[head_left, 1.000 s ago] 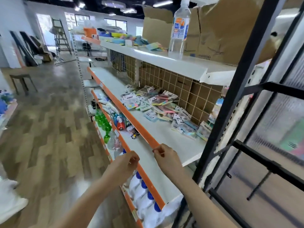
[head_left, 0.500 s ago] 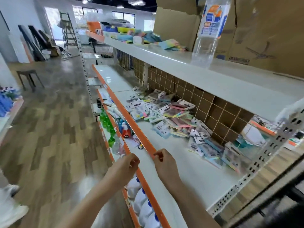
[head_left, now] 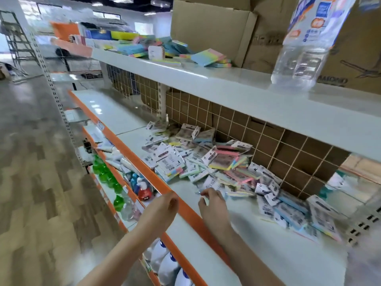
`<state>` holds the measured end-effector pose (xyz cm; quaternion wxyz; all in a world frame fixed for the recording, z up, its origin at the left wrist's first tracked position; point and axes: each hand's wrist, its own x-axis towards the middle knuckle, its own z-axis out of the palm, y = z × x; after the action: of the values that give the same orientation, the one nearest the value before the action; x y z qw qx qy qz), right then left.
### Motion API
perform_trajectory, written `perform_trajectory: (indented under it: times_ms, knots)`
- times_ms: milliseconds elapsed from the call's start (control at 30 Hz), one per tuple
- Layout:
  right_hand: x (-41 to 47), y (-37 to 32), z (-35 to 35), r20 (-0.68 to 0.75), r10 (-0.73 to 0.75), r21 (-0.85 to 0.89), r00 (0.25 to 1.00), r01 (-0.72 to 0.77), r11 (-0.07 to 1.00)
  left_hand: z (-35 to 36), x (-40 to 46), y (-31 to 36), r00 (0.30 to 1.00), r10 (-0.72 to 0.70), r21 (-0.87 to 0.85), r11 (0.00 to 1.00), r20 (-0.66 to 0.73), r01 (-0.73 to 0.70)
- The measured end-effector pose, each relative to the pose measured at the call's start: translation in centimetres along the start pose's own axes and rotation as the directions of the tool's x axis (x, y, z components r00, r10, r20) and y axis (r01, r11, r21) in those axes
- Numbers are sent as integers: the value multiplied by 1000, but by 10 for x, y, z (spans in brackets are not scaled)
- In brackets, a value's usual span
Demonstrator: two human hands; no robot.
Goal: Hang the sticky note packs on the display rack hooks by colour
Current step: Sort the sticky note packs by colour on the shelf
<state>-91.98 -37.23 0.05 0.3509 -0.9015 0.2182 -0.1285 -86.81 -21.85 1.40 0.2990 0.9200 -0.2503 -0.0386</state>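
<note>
Right hand (head_left: 213, 207) over the shelf (head_left: 268, 256), fingers curled at a heap of sticky note packs (head_left: 206, 162) (hold unclear), left hand (head_left: 162, 210) loosely curled, holding nothing.

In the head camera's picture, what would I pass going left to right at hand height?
Green bottles → red-capped bottle → left hand → orange shelf edge → right hand → blue sticky note packs.
</note>
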Motion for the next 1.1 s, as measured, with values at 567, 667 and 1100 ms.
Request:
perform_trajectory:
  times_ms: [567,667,1100]
  knots:
    - [31,12,35,-191,163,-365,968,-224,904,25,144,-49,926,321,236,932,-197,-273]
    - [33,16,39,-245,141,-426,959,-237,873,38,145,-58,940,303,295,923,-159,-248]
    - [37,18,50,-377,-2,-584,926,-235,777,52,138,-65,904,329,352,909,-274,-224]
